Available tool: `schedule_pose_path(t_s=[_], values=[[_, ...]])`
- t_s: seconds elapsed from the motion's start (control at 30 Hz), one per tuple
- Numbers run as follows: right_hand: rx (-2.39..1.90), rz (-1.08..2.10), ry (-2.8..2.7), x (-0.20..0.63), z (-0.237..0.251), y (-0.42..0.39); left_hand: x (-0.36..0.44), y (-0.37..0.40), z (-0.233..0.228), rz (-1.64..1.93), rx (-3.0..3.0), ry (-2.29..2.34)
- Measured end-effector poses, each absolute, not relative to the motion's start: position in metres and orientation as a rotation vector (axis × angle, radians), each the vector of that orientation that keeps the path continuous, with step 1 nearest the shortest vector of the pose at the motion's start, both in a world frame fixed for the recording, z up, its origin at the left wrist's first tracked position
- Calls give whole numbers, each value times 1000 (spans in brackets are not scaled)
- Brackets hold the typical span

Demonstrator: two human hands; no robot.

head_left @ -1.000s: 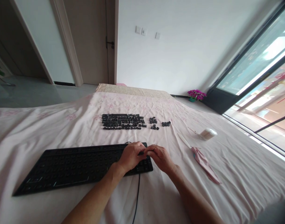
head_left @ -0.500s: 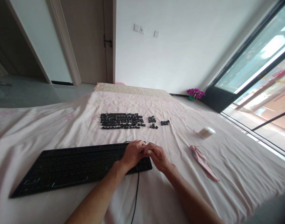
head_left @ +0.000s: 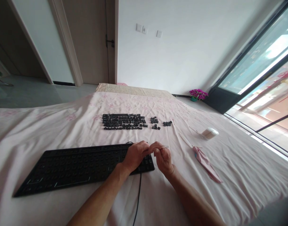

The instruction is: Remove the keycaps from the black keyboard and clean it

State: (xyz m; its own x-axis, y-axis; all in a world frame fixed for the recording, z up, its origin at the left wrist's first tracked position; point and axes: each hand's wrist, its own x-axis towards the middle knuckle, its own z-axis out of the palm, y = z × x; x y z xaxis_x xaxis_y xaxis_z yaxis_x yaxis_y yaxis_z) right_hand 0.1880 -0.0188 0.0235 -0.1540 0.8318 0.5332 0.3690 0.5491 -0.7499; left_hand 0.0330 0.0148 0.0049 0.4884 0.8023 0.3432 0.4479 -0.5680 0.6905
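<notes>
Both hands sit at the right end of the keyboard (head_left: 82,164), centre of frame, low. Left hand (head_left: 134,155) lies curled, palm down, on the keyboard's right end, fingers bent over the top edge; whether it pinches anything I cannot tell. Right hand (head_left: 163,157) is just right of it, fingertips nearly touching the left's, closed in a pinch around a thin pale tool (head_left: 164,147) that pokes out toward the right. What kind of tool it is, too small to tell.

Keyboard is black, lies slanted across the lower left of the frame on the pink sheet (head_left: 63,125), keycaps stripped. Its cable (head_left: 138,201) runs down from the right end toward the bottom edge, between the forearms.

Keycaps (head_left: 123,121) are laid out in rows above the keyboard, mid-frame, well apart from it; two smaller groups just to their right.

Right of the hands: a folded pink cloth (head_left: 206,163), and above it a small white tub (head_left: 210,133) on its side. Purple flowers (head_left: 198,93) on the floor by the window, upper right.
</notes>
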Motion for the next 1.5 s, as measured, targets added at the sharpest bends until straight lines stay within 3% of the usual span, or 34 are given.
schedule_pose_path(t_s=[0.17, 0.47, 0.93, 1.27, 1.5], values=[[-1002, 523, -1783, 185, 22, -16, 30, 18, 2, 866, 2216, 1005], [-1164, 189, -1805, 200, 33, -19, 29, 18, 3, 895, 1946, 924], [-1524, 683, -1957, 208, 24, -15, 22, 19, 4, 1103, 1751, 953], [-1555, 951, -1565, 214, 13, -9, 24, 18, 4, 1084, 1722, 925], [-1646, 694, -1374, 265, 9, 17, 26, 15, 9, 975, 1861, 950]])
